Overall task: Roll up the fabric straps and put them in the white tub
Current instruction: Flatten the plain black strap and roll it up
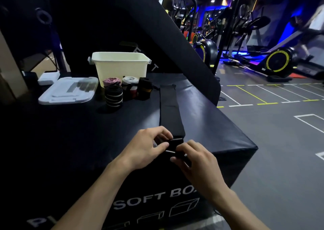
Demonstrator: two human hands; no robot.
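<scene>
Black fabric, a long strap (169, 110), lies flat on the soft box (201, 107), running from near the tub (121, 66) toward the near edge. Its near end is rolled into a small roll (175, 144), which both hands pinch: the left hand (149, 147) with curled fingers and thumb on the roll's left side, the right hand (196, 159) with fingertips on its right side. Just in front of the white tub stand four rolled straps (126, 89). Left of them lies a clear lid (68, 91). Gym machines (277, 61) stand far right.
</scene>
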